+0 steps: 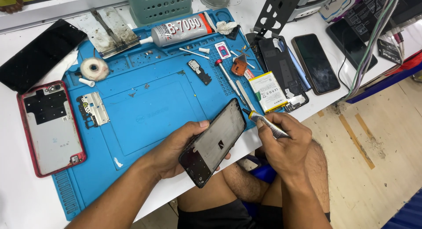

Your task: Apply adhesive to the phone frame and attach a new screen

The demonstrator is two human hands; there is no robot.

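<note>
I see my left hand (176,147) holding a black phone frame (214,142) with a grey inner face. My right hand (285,143) grips a small silver glue tube (269,124) with a yellow neck and black tip. The silicone work mat (149,106) is bright blue. The phone back cover (50,129) is red-rimmed, silver inside. The battery (268,92) is white, edged yellow-green.

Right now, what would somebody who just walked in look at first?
Probably the two hands at the bottom middle: the left hand holds a black phone frame tilted over the table edge, while the right hand presses a small glue tube to its top corner. Next comes the big blue work mat covering the white table, with a red phone back cover lying on the left and a large glue tube at the top.
</note>
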